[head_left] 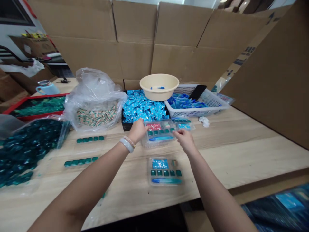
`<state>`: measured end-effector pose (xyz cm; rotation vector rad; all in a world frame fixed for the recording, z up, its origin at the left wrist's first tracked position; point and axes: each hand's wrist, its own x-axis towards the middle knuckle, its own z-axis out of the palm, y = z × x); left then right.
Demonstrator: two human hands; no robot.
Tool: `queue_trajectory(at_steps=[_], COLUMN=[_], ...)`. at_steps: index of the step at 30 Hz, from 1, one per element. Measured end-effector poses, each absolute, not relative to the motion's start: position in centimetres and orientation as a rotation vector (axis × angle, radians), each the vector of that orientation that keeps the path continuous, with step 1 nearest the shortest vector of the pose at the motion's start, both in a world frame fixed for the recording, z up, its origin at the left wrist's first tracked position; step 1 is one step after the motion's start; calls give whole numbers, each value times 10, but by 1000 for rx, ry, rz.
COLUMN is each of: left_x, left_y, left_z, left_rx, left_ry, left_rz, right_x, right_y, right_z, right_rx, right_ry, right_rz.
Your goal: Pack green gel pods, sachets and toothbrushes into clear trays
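Observation:
A clear plastic tray (159, 133) sits mid-table, filled with a red packet, a row of dark green squares and a blue pen-like piece. My left hand (138, 130) grips its left edge with curled fingers. My right hand (184, 139) pinches its right front corner. A second filled clear tray (165, 170) lies nearer me, untouched. A further clear tray (184, 124) rests just behind my right hand.
A cream bowl (159, 86) stands on a black bin of blue packets (142, 108). A white basket (207, 103) holds blue pieces at right. A clear bag (95, 96) of packets, loose green squares (89, 139) and a red tray (14, 108) lie left. Cardboard walls surround the table.

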<state>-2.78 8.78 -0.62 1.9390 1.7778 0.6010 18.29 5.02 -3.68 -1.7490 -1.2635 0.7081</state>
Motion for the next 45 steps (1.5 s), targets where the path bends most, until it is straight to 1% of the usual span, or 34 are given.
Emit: queue_trajectory(at_steps=[2, 4, 7, 9, 11, 14, 16, 18, 21, 24, 28, 31, 35, 37, 40, 42, 45], left_x=[-27, -24, -19, -17, -16, -18, -17, -14, -7, -2, -1, 1, 8, 9, 8, 8, 14], left_y=[92, 88, 76, 71, 71, 75, 73, 69, 63, 63, 68, 66, 65, 70, 85, 97, 113], left_z=[-5, -3, -2, -4, -7, -10, -11, -10, -10, -11, -14, -18, -18, -11, 9, 28, 54], left_rx=[1978, 2019, 2092, 2114, 2098, 2023, 2030, 2083, 2069, 1805, 1347, 1155, 912, 795, 683, 623, 558], left_ry=[1806, 1818, 1874, 1916, 1929, 1913, 1895, 1858, 1716, 1558, 1261, 1071, 1063, 1073, 1059, 1031, 941], left_rz=[483, 423, 433, 481, 485, 454, 547, 744, 1034, 1192, 1212, 1229, 1268, 1250, 1171, 1104, 1050], right_x=[188, 192, 191, 189, 186, 183, 182, 183, 182, 182, 186, 190, 194, 196, 198, 196, 187], right_y=[55, 59, 64, 68, 72, 78, 79, 77, 70, 65, 66, 69, 76, 82, 94, 103, 113], right_z=[-37, -36, -39, -44, -50, -55, -57, -58, -58, -55, -41, -30, -24, -21, -13, -1, 23], right_rx=[-1913, -1903, -1787, -1815, -1866, -1832, -1785, -1720, -1542, -1370, -1148, -1054, -1081, -1047, -863, -713, -573], right_ry=[-1400, -1495, -1576, -1567, -1549, -1525, -1520, -1487, -1262, -1024, -846, -765, -667, -636, -637, -670, -728], right_rz=[665, 636, 707, 763, 728, 641, 642, 714, 861, 919, 898, 1032, 1258, 1375, 1531, 1540, 1468])
